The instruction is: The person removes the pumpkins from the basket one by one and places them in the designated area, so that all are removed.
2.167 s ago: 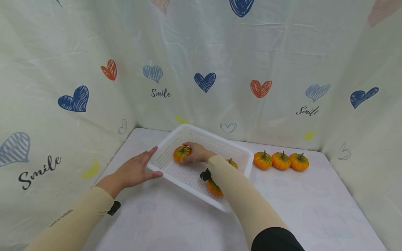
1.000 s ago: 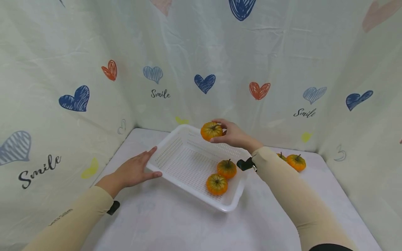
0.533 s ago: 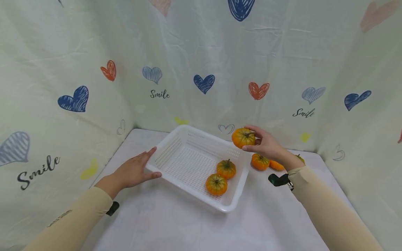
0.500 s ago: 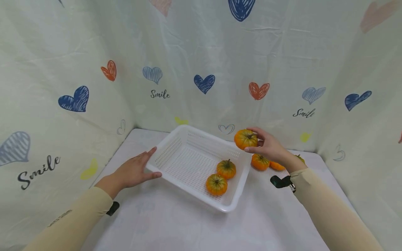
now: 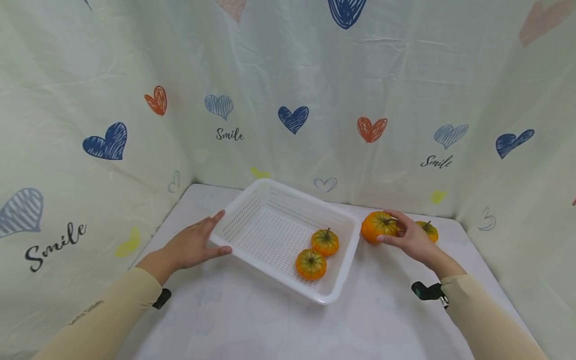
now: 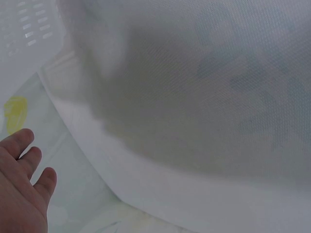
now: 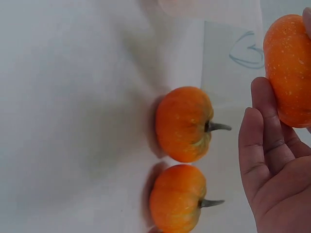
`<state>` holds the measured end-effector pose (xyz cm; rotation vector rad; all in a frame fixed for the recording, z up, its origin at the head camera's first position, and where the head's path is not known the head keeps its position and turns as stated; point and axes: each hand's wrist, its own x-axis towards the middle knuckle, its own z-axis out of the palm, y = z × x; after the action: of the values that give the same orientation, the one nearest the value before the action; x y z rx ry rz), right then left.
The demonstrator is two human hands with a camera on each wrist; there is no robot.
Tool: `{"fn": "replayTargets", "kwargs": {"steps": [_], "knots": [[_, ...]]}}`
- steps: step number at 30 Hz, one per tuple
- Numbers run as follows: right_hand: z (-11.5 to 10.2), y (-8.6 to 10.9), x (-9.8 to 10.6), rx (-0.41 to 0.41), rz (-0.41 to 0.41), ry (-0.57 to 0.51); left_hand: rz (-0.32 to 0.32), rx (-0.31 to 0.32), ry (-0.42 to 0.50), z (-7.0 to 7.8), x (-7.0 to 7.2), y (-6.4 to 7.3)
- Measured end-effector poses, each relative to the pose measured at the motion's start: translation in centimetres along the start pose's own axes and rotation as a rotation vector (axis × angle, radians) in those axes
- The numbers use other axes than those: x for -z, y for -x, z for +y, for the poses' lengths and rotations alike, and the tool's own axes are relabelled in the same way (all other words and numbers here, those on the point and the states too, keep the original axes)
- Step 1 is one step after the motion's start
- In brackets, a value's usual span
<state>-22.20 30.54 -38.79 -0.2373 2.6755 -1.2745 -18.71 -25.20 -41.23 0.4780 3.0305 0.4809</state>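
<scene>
My right hand (image 5: 416, 242) holds a small orange pumpkin (image 5: 377, 227) between thumb and fingers, just right of the white basket (image 5: 238, 252). The right wrist view shows that pumpkin (image 7: 290, 73) raised off the table, level with the stems of the row. Two more pumpkins, one whole (image 5: 325, 242) and one nearer me (image 5: 310, 265), sit in the basket's right end. At its left corner my left hand (image 5: 189, 245) rests with spread fingers and thumb against the rim. Straight fingers of this left hand (image 6: 24, 184) show in the left wrist view.
Several pumpkins stand in a row on the table at the right. In the head view one pumpkin (image 5: 427, 231) peeks out behind my right hand; the others are hidden. The right wrist view shows two, an upper one (image 7: 182, 124) and a lower one (image 7: 176, 199). A heart-printed curtain (image 5: 288, 160) hangs behind.
My right hand has lifted the pumpkin out of the basket's left part, carried it right over the rim, then lowered it towards the row. The left hand and basket stay put.
</scene>
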Motion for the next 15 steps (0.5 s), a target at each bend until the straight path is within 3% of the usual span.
{"fn": "replayTargets", "kwargs": {"steps": [6,15], "knots": [[2.2,0.8,-0.5,-0.050,0.026,0.057,0.000,0.006,-0.003,0.2,0.1,0.1],[4.8,1.1,-2.0,-0.087,-0.001,0.106,-0.004,0.019,0.001,0.2,0.0,0.2]]}}
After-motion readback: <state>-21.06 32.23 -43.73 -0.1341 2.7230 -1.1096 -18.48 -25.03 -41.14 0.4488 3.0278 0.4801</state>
